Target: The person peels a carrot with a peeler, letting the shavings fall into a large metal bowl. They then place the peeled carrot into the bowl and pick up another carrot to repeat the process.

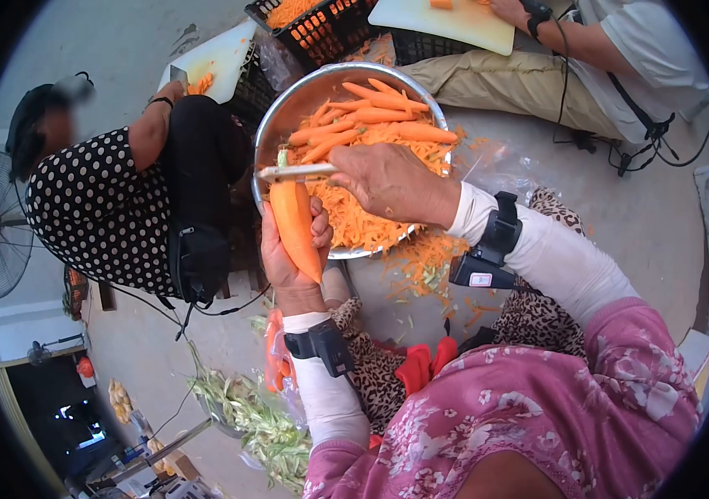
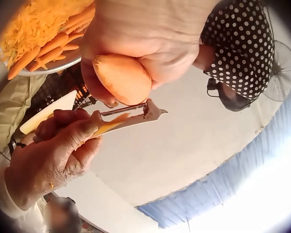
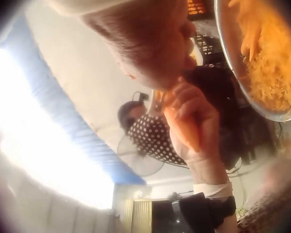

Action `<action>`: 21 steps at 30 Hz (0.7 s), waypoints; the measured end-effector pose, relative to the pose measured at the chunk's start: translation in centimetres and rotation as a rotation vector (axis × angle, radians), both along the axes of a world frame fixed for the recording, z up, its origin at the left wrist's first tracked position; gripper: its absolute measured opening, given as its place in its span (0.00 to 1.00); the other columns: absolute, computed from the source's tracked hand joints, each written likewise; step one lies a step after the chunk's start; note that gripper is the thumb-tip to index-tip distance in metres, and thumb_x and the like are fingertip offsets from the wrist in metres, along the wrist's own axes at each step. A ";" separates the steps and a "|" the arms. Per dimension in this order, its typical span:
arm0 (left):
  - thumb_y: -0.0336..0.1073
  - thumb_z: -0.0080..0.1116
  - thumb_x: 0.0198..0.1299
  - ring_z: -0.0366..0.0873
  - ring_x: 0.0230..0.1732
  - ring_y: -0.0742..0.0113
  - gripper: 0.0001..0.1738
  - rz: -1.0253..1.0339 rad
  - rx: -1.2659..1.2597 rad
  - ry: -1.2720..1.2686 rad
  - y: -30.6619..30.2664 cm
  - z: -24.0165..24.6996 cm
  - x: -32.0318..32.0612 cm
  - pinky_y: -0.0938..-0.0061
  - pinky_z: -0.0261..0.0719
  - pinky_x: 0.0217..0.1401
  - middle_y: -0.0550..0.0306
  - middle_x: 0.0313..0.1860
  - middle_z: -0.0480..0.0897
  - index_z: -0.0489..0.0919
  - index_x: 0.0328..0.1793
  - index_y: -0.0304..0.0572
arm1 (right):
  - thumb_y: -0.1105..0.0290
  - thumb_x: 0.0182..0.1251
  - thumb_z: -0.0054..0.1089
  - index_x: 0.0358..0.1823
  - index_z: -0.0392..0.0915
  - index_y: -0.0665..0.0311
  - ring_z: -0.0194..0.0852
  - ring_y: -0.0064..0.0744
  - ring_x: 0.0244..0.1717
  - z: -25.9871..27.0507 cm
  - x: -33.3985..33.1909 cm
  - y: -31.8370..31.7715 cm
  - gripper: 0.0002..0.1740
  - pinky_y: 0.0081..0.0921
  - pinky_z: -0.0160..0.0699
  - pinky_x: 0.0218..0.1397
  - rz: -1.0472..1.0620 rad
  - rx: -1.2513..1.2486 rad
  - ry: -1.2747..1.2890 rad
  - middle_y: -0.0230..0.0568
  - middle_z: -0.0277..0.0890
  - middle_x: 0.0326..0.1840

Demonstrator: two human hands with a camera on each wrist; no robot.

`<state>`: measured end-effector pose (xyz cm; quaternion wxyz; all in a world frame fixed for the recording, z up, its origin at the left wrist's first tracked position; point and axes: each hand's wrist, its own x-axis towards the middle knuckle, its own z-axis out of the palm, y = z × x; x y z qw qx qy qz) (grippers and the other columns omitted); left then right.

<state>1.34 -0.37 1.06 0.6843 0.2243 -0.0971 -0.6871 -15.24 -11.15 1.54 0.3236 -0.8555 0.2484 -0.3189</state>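
Observation:
In the head view my left hand (image 1: pixel 278 268) grips a thick carrot (image 1: pixel 292 220) that stands nearly upright, its pale stem end at the top. My right hand (image 1: pixel 396 185) holds a white-handled peeler (image 1: pixel 296 172) lying across the carrot near that stem end. The left wrist view shows the peeler's blade right at the carrot's rounded end, and a strip of orange peel (image 2: pixel 112 124) lies along its frame. Behind both hands is a large metal bowl (image 1: pixel 260 150) holding carrot peelings (image 1: pixel 363 212), with several peeled carrots (image 1: pixel 388 115) on top.
Peelings (image 1: pixel 421 258) litter the floor beside the bowl. A person in a polka-dot top (image 1: pixel 92 208) sits left, cutting carrot on a board (image 1: pixel 225 54). Another person's leg (image 1: pixel 504 87) stretches across the back near a second board (image 1: pixel 463 29). Husks (image 1: pixel 267 424) lie lower left.

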 end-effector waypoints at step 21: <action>0.52 0.50 0.65 0.67 0.34 0.66 0.30 0.015 0.000 -0.050 -0.1 0.1 -0.9 0.77 0.72 0.32 0.47 0.44 0.71 0.65 0.63 0.35 | 0.63 0.69 0.49 0.32 0.75 0.65 0.64 0.16 0.23 0.5 -0.3 -2.8 0.13 0.16 0.63 0.24 -0.104 1.047 -0.212 0.29 0.69 0.22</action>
